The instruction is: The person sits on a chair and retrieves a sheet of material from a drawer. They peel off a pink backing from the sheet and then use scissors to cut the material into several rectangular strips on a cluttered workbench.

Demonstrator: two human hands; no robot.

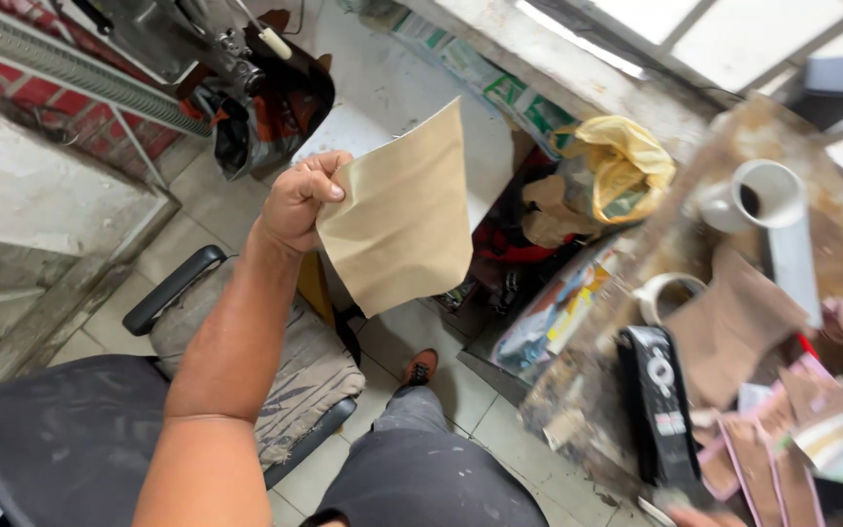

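Head view: left hand (297, 203) holds a flat tan sheet of stiff leather-like material (402, 213) raised above the floor.

Fingers of the left hand are closed around the sheet's upper left corner; the sheet hangs to the right of the fist, clear of all other things, over the grey tiled floor (207, 200). At the bottom right edge, only a fingertip-sized part of the right hand (693, 517) shows, so its state cannot be told; it is well apart from the sheet. Below the forearm stands a black office chair with a striped cushion (295, 376). At right, a cluttered, stained workbench (587, 390) carries a white pipe fitting (768, 200), brown cut pieces (729, 327) and a black strap (661, 400).
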